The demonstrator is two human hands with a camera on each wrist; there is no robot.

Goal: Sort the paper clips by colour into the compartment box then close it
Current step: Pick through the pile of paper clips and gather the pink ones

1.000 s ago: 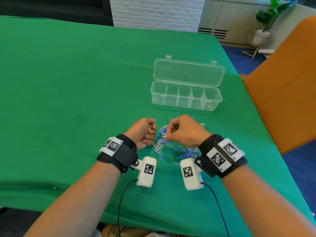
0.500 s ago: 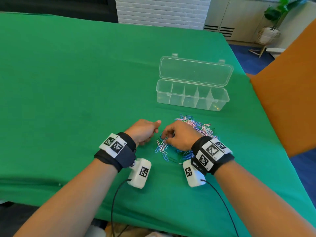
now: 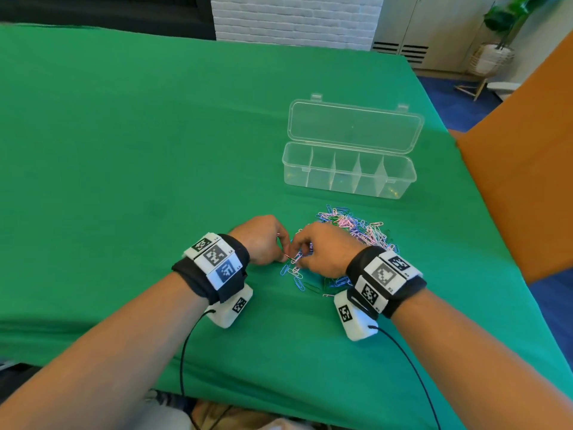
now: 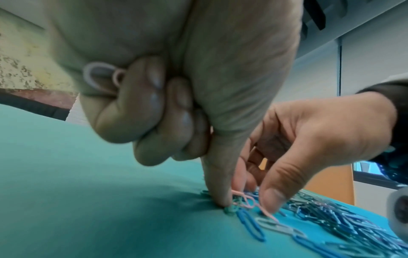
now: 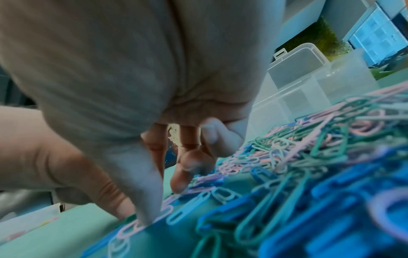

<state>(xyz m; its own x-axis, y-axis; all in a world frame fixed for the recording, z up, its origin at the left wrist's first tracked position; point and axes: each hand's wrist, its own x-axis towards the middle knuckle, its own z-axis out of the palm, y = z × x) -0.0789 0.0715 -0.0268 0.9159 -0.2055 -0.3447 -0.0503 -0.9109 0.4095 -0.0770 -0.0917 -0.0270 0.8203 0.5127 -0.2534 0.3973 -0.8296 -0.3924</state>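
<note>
Paper clips (image 3: pixel 350 234): mixed pink, blue, green and white heap on the green cloth (image 3: pixel 124 150), under and beyond both hands.
Left hand (image 3: pixel 263 240): fingers curled round pink clips (image 4: pixel 103 73) in the palm, one finger pressing down at the heap's near edge.
Right hand (image 3: pixel 322 248): thumb and fingertip pinching a pink clip (image 5: pixel 141 225) flat on the cloth.
Compartment box (image 3: pixel 347 178): clear, lid open, beyond the heap.
</note>
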